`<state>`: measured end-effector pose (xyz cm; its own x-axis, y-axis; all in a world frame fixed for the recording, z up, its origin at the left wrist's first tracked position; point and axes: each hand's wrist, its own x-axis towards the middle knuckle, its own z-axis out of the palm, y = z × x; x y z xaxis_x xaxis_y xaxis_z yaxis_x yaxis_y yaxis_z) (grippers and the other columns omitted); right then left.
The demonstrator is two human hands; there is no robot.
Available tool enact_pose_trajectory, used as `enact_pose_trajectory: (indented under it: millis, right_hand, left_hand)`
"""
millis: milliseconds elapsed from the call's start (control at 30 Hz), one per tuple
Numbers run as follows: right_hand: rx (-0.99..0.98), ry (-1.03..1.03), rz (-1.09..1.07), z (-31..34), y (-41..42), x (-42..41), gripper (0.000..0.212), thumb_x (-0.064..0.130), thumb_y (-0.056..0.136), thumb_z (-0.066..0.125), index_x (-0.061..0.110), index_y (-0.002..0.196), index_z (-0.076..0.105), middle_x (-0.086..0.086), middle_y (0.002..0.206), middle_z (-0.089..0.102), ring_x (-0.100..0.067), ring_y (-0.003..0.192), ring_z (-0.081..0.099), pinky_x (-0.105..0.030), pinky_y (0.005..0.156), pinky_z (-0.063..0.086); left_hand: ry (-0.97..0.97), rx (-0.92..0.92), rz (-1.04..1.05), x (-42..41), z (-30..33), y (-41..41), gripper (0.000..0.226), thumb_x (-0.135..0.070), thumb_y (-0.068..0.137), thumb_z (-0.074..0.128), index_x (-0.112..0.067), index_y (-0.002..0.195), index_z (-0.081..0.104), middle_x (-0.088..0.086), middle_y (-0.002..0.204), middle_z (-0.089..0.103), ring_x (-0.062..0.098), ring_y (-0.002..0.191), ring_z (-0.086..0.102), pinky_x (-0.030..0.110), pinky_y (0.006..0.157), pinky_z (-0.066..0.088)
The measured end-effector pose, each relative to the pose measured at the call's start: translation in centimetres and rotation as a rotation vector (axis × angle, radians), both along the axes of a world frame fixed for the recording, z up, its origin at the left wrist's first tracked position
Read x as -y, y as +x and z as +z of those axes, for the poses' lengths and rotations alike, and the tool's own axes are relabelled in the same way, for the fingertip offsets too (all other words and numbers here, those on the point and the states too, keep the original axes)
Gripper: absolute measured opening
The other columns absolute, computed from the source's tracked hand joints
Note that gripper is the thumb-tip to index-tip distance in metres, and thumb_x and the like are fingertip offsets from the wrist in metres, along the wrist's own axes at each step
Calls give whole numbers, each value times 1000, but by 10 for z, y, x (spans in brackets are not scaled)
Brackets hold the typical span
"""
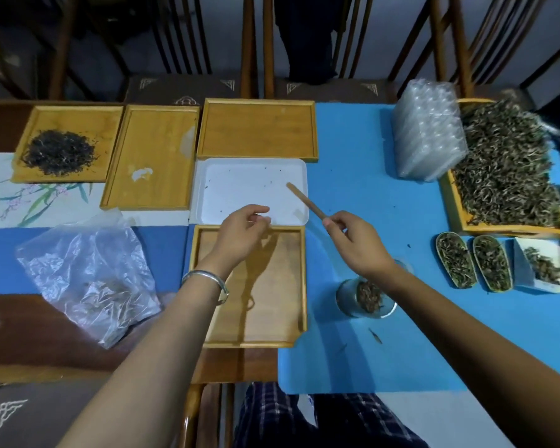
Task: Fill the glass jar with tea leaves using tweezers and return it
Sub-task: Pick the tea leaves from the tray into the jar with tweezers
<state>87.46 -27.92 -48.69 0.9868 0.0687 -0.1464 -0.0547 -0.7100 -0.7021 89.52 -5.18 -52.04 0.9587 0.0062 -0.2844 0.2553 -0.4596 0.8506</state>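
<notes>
My right hand [353,242] grips wooden tweezers [305,201], whose tips point up-left over the white tray [214,195]. That tray carries only a few scattered leaf bits. My left hand [241,231] hovers at the tray's near edge, fingers curled loosely, holding nothing that I can see. The glass jar [366,295] stands on the blue mat below my right wrist, partly filled with brown tea leaves; my forearm hides its far rim. A large pile of pale green tea leaves [505,166] fills a wooden tray at the right.
A bare wooden tray [259,286] lies under my left wrist, two more [256,127] [149,156] behind. Dark tea [59,151] sits on a far-left tray. A crumpled plastic bag [88,273], stacked clear packaging [427,130], and small leaf-filled scoops [456,263] lie around.
</notes>
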Motion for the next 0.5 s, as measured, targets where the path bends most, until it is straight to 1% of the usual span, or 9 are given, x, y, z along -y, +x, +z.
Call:
enact_pose_trajectory:
  millis: [33,67,100,167,233,300,333,400,500]
  right_hand:
    - [10,-26,32,-2,10,8,25,27,97,50,6,90,61,-6,77,60,-22,68,53,-35,62,39]
    - [13,-66,67,-6,21,17,22,25,97,51,5,92,60,-8,81,60,-26,74,55,-37,66,41]
    - [7,-119,104,-11,31,26,21,24,96,53,5,94,59,-11,86,61,-29,79,56,-38,69,43]
    - [-26,-208,176,-26,49,40,20,25,95,54,6,101,59,-12,93,58,-31,87,56,-40,75,46]
    - [-61,-236,220,-42,62,48,21,26,94,55,9,106,59,-7,93,51,-30,88,56,-38,77,46]
    - [-88,-243,249,-58,69,50,23,28,94,55,10,108,59,-4,93,47,-28,86,56,-36,77,46]
    - [-101,-251,269,-64,72,50,23,28,94,55,10,108,59,-4,94,47,-28,86,55,-37,77,47]
    - [-126,-278,314,-75,73,49,23,29,94,55,11,108,59,-7,98,49,-27,87,55,-40,78,48]
    - [-132,-284,345,-84,75,48,21,29,93,56,14,108,60,-7,100,50,-26,89,54,-38,76,47]
  left_hand:
    - [44,-16,-17,2,-4,3,27,-20,96,59,-17,122,65,3,101,69,8,91,64,11,75,49]
    - [85,-28,-20,2,-10,4,28,-19,96,58,-15,123,65,7,107,70,13,98,65,20,84,51]
    - [129,-30,-12,0,-17,2,30,-18,97,58,-12,125,64,10,112,68,18,104,65,28,91,51]
    - [226,16,31,-8,-31,-7,30,-16,97,59,-9,125,64,10,116,65,23,108,62,36,96,50]
    - [316,114,58,-15,-45,-15,25,-12,95,60,-8,119,68,9,113,66,24,108,61,37,96,49]
    - [373,161,41,-18,-54,-20,23,-13,95,60,-13,116,70,5,113,64,21,108,57,31,94,45]
    - [376,162,32,-18,-56,-22,23,-13,96,60,-14,116,70,4,114,61,19,108,55,30,95,44]
    - [364,161,31,-15,-58,-23,24,-13,96,60,-15,117,70,3,115,59,19,109,55,32,96,46]
    - [335,181,45,-6,-56,-23,25,-10,95,60,-13,118,70,3,116,61,19,110,57,34,97,48]
